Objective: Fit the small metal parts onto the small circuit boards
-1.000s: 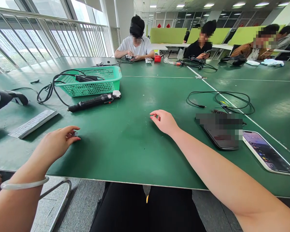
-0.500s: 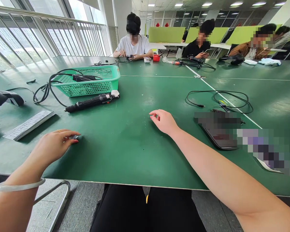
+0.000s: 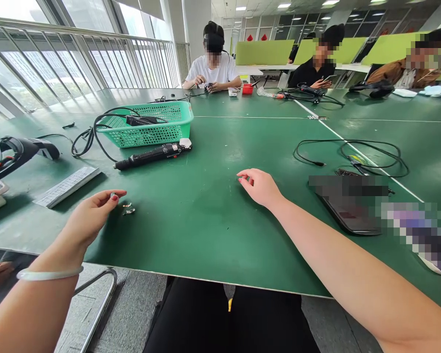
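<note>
Namely: left hand [image 3: 90, 217], pinching tiny metallic piece [image 3: 112, 195] (type unclear), beside small metal parts [image 3: 129, 212]; right hand [image 3: 260, 188], fingers loosely spread, right of parts.

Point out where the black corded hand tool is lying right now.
In the head view, it lies left of centre on the green table, along the near side of the green basket and farther from the camera than the left hand.

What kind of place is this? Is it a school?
It looks more like a shared office or workshop, though I can't be sure. Green dividers stand behind the big table, and a corded power tool lies beside a basket.
</note>
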The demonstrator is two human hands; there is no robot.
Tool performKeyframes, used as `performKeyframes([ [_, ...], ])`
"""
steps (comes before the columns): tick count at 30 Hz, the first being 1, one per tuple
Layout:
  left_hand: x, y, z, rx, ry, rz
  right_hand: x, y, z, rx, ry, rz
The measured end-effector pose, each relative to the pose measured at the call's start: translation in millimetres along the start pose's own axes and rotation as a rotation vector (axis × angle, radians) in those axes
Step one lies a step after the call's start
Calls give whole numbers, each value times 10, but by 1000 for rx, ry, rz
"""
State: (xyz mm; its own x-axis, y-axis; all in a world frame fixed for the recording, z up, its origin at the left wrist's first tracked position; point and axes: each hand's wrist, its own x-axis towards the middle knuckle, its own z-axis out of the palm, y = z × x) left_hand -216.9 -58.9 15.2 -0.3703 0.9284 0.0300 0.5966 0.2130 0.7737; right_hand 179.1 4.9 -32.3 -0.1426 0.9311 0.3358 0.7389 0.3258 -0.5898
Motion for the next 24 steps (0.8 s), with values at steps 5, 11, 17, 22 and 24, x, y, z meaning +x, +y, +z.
performKeyframes([
  [5, -49, 19, 323, -365, 7, -53, 7, -23, -4, -3, -10, 6],
  [11, -265, 708, 1221, -313, -155, 83, 6, -14, 6, -19, -4, 3],
  [17, -281, 1377, 2110, -709, -447, -1, 13, 45, -6, -69, 20, -3],
  [22, -143, 1386, 2112, -1041, -544, -123, 34, 91, -19, -56, -46, 70],
  [24, -88, 1328, 2039, -1079, -552, -152, 39, 91, -25, -36, -79, 93],
])
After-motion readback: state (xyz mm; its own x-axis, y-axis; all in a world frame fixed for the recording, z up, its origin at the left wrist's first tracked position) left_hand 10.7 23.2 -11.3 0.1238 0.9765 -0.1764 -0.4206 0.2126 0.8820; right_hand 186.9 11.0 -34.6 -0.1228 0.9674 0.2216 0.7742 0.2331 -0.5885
